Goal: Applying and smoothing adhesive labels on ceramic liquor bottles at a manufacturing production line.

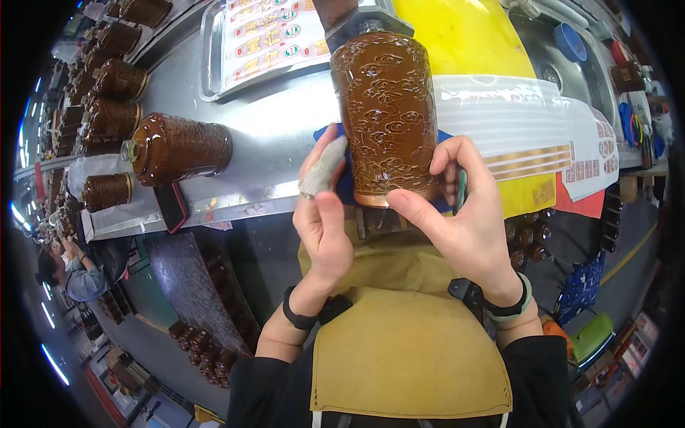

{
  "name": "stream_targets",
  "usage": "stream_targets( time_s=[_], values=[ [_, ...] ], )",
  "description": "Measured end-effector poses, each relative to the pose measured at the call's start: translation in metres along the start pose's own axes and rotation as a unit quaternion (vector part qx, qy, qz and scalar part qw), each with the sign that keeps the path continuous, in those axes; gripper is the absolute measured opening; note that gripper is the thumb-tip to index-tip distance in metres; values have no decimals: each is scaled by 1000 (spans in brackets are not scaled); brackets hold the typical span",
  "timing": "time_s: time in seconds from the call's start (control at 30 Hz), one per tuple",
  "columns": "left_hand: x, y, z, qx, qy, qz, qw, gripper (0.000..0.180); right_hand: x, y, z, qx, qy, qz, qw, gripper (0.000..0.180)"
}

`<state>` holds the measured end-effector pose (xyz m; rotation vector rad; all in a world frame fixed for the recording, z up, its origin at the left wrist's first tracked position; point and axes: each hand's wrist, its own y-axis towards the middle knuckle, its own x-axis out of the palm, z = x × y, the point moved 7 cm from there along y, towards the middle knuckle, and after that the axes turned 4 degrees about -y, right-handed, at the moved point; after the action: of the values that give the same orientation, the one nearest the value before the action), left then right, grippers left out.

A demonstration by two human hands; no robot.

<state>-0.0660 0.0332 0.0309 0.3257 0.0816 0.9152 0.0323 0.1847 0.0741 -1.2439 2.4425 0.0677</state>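
Observation:
A brown glass bottle [389,118] with raised cloud-like patterns and a coppery band at its near end lies before me, its neck pointing away. My right hand [464,207] grips its near right side, thumb on the banded end and index finger bent against the flank. Something thin and dark green [461,191] shows by the curled fingers; I cannot make out what it is. Beside the bottle's left flank, my left hand [325,221] has its fingers stretched out and thumb apart. A pale knit finger cover [325,167] wraps one of its fingers. Blue cloth [345,182] shows beneath the bottle.
Another brown bottle [182,148] lies left on the metal table [264,150], near a dark phone [170,207]. Printed sticker sheets lie in a metal tray [214,50]. To the right are a yellow sheet [464,36], white sheets [506,118] and a sink [564,68]. A person sits far left.

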Motion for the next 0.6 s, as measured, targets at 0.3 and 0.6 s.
stream_targets(
  time_s=[0.3,0.6],
  values=[
    [18,6,1,-92,-84,-39,991,52,1,-1,3,20,26,1,999,44],
    [3,-4,6,14,-110,67,992,50,1,-2,14,82,169,-58,980,32]
  ],
)
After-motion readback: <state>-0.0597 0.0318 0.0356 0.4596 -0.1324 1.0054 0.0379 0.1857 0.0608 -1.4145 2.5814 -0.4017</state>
